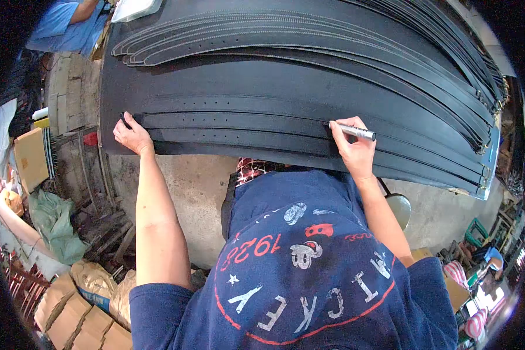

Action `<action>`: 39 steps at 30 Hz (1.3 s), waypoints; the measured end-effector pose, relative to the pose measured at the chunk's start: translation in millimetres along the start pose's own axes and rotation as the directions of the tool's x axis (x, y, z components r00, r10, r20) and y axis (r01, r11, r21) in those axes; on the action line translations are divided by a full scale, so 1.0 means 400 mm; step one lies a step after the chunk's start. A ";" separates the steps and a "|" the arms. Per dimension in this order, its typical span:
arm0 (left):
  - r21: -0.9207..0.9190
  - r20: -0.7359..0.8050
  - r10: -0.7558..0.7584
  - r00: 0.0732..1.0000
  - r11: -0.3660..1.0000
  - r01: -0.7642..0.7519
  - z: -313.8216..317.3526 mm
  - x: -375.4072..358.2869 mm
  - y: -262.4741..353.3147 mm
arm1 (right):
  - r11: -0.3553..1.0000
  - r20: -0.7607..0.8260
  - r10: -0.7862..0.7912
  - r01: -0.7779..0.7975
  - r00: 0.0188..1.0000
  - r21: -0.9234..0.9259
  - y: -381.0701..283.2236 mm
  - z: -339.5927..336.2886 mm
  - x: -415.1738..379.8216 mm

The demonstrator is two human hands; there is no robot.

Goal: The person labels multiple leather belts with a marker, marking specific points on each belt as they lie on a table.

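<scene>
Several black belts (pixel 262 119) with punched holes lie side by side along the near edge of a black-covered table (pixel 245 79). My left hand (pixel 132 135) is at the belts' left ends, its fingers pinched on the tip of one. In my right hand (pixel 353 144) is a silver marker (pixel 356 131), held over the belts right of the middle, with its tip end close to a belt edge. The marker's very tip is hard to make out.
More black belts with pale stitching (pixel 239 35) are piled at the back of the table, buckles to the right. A white tray (pixel 135 9) sits at the back left, near a person in blue (pixel 64 26). Cardboard (pixel 79 315) and sacks lie at lower left.
</scene>
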State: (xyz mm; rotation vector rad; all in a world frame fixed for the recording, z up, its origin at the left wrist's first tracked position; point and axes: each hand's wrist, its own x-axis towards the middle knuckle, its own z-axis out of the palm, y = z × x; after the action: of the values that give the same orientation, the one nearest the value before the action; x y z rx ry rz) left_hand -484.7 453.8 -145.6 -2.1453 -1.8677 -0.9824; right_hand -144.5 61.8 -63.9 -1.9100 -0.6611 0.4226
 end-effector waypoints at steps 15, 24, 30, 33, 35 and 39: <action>0.000 -0.009 0.012 1.000 1.000 -0.012 0.001 0.000 -0.001 | 0.981 -0.011 0.157 -0.154 0.988 0.117 -0.002 -0.031 0.007; 0.000 -0.010 0.003 1.000 1.000 -0.003 -0.001 0.000 0.002 | 0.996 0.018 0.077 -0.078 0.997 0.032 -0.002 -0.027 0.006; 0.001 -0.013 -0.002 1.000 1.000 0.002 -0.003 -0.002 0.007 | 0.996 -0.012 0.050 -0.050 0.999 -0.073 -0.016 -0.017 0.011; 0.002 -0.016 0.005 1.000 1.000 -0.005 -0.003 0.000 0.006 | 0.994 -0.019 0.053 -0.055 0.998 -0.091 -0.018 -0.013 0.015; -0.003 -0.019 0.012 1.000 1.000 -0.012 0.000 0.000 0.002 | 0.990 -0.015 0.065 -0.067 0.998 -0.126 -0.012 -0.017 0.017; -0.005 -0.023 0.008 1.000 1.000 -0.008 0.000 0.000 0.004 | 0.980 -0.050 0.185 -0.181 0.981 0.080 -0.006 -0.031 0.016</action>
State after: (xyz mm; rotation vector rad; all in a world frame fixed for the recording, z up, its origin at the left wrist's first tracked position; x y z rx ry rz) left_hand -483.4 453.3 -145.2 -2.1331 -1.8473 -1.0070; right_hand -133.2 57.6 -56.4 -1.9108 -0.4273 0.4999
